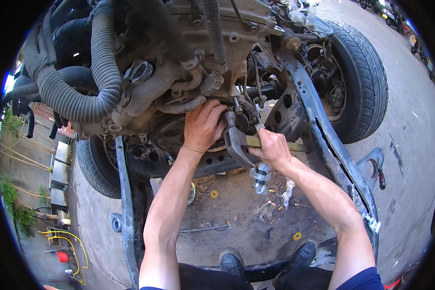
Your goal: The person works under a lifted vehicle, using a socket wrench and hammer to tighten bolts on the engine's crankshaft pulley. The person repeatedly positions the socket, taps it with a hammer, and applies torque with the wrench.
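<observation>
My right hand (pixel 274 149) is closed round the light-coloured handle of a claw hammer (pixel 234 140), close to its head. The hammer's head stands upright, its curved claw pointing down and its face up by a metal bolt (pixel 237 105) under the engine. My left hand (pixel 203 124) reaches up against the underside of the greasy engine (pixel 147 94), just left of the hammer head. Its fingers are curled, and whatever they grip is hidden. Beyond the hammer, a dark metal crossmember (pixel 290 116) runs within the vehicle's frame.
Ribbed black hoses (pixel 106 67) hang at the upper left. Frame rails (pixel 340 159) and tyres (pixel 360 82) flank both sides. On the ground lie a clear plastic bottle (pixel 261 179), yellow rings (pixel 214 194), rags (pixel 268 210) and a thin rod (pixel 205 228). A yellow cable (pixel 84 253) lies left.
</observation>
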A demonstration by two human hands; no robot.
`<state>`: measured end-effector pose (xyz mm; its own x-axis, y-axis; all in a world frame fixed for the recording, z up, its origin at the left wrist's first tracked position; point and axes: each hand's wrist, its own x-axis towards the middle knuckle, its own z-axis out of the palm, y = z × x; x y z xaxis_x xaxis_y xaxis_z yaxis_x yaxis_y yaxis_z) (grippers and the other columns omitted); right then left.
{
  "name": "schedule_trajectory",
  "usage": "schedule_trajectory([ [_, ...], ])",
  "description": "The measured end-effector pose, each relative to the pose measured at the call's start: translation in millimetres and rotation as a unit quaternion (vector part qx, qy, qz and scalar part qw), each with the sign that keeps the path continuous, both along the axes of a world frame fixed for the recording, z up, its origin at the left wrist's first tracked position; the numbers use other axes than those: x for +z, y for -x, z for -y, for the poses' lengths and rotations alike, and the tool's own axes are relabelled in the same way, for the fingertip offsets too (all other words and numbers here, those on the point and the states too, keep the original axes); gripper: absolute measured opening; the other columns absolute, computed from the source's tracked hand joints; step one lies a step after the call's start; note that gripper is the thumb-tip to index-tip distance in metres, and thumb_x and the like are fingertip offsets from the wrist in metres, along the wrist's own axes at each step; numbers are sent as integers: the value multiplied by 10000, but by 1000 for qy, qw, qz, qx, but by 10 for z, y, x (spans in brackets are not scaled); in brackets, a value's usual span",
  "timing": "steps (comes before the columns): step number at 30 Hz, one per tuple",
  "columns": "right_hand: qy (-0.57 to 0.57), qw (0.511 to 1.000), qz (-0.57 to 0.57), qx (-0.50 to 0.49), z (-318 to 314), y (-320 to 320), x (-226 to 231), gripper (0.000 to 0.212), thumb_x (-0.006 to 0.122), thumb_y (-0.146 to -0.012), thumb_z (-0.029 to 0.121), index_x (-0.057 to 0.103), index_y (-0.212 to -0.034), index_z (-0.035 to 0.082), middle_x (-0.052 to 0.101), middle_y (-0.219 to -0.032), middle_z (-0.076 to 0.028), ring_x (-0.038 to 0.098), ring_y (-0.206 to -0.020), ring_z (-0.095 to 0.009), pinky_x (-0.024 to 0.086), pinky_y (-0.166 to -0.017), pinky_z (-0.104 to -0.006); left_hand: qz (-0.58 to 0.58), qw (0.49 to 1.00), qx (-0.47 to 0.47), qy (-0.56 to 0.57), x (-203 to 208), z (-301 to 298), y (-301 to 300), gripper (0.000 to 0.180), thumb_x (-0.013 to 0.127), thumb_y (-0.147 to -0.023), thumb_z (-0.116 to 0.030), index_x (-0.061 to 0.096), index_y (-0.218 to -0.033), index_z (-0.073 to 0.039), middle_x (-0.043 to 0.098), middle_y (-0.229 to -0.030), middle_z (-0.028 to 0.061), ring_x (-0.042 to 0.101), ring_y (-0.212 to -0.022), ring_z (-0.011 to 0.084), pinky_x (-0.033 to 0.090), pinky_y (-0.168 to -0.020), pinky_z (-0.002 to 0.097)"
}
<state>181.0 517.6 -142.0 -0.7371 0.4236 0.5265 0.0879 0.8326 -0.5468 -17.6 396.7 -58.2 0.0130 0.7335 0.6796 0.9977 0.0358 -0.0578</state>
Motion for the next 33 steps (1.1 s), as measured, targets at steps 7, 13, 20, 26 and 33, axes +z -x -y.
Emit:
schedule_trajectory([
  [7, 12, 1000, 15, -2, 84, -43, 36, 415, 859, -728, 248, 533, -821, 9, 658, -728, -206, 668, -678, -429, 545, -592, -491, 2, 1000, 8, -3, -12, -14, -13, 407, 767, -693, -101, 674, -1089, -123, 647, -1107, 28, 625, -998, 260, 471, -842, 394],
  [13, 25, 999, 29, 0, 106, -79, 69, 424, 859, -730, 250, 537, -845, 0, 667, -738, -222, 673, -688, -436, 548, -600, -495, 1, 1000, 6, -5, 4, -15, -26, 383, 763, -697, -96, 677, -1070, -117, 650, -1099, 30, 624, -999, 262, 470, -841, 397],
  [20, 33, 998, 43, -21, 168, -101, 118, 422, 861, -740, 252, 543, -852, -1, 676, -753, -229, 685, -695, -428, 554, -602, -489, -2, 1000, 7, -13, 6, -11, -26, 374, 760, -708, -89, 685, -1073, -117, 657, -1103, 32, 624, -1013, 265, 470, -846, 400],
  [26, 35, 999, 18, -26, 146, -74, 172, 406, 840, -773, 258, 536, -832, -5, 670, -716, -232, 686, -666, -429, 554, -575, -494, 30, 999, -11, -19, 9, -17, -36, 379, 770, -685, -51, 696, -1053, -100, 658, -1059, 55, 614, -963, 296, 452, -834, 416],
  [33, 39, 997, 59, -5, 145, -71, 178, 402, 827, -795, 267, 534, -831, -6, 670, -714, -234, 688, -681, -437, 562, -584, -494, 28, 999, -12, -14, 32, -19, -48, 388, 766, -673, -21, 697, -1049, -87, 660, -1044, 62, 615, -951, 302, 455, -828, 415],
])
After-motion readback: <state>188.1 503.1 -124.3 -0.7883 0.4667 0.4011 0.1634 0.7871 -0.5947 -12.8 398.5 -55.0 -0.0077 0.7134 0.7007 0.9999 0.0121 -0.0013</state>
